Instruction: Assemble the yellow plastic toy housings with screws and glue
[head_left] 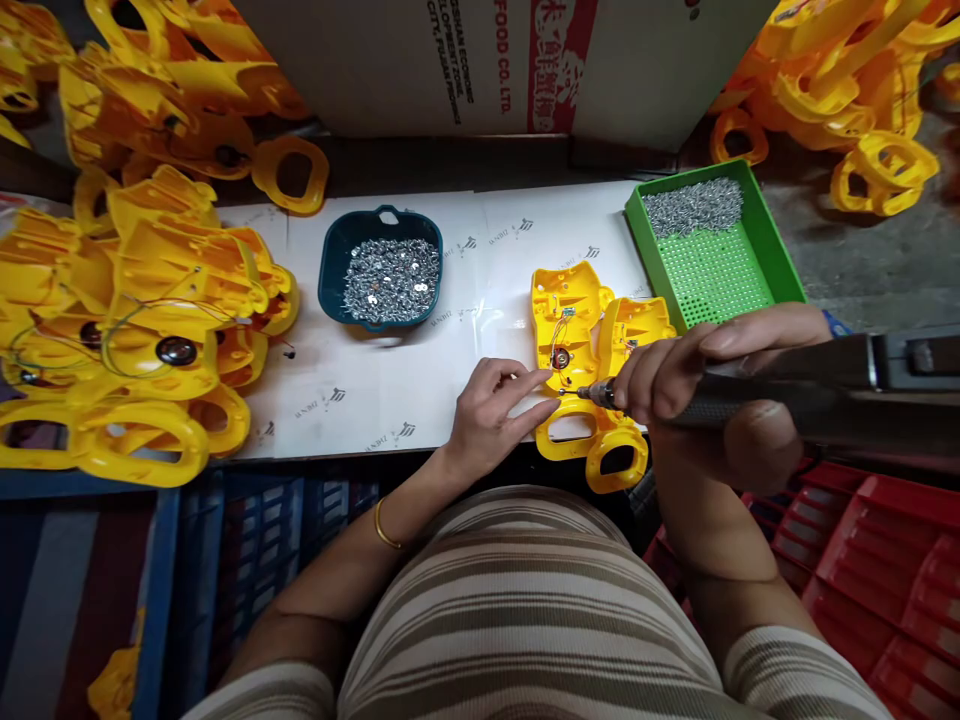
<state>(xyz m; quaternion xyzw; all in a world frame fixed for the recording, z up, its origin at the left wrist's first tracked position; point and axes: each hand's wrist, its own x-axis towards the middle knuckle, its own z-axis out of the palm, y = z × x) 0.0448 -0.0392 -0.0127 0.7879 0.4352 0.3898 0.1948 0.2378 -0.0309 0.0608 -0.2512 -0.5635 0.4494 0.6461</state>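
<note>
Grips a black power screwdriver (pixel 825 392) in the right hand (pixel 670 380), with the fingers wrapped around its body, and points the bit leftward at the near part of an open yellow plastic shell (pixel 585 338). Reaches with the left hand (pixel 484 412) to the same spot, with thumb and forefinger slightly spread close to the tip of the bit; cannot tell of any screw pinched there. Has the shell lying hollow side up on the white printed surface (pixel 375 375), with its ring-shaped handle toward the body. Shows inside it a round speaker (pixel 560 358) and thin wires. Has a second yellow shell (pixel 637 318) just to the right, likewise hollow side up and partly hidden by the right hand.

Farther left, has a dark teal basin (pixel 328 265) of small silvery screws (pixel 391 283); beyond the right hand, a green perforated tray (pixel 739 275) with more silvery screws gathered at the far end. Has a tall heap of yellow shells (pixel 161 275) at the left end. Faces a printed cardboard box (pixel 480 60) past the far edge, between further yellow heaps. Wears a gold bracelet (pixel 385 525) on the left wrist and a striped shirt (pixel 525 600). Has a red crate (pixel 862 570) low on the right.
</note>
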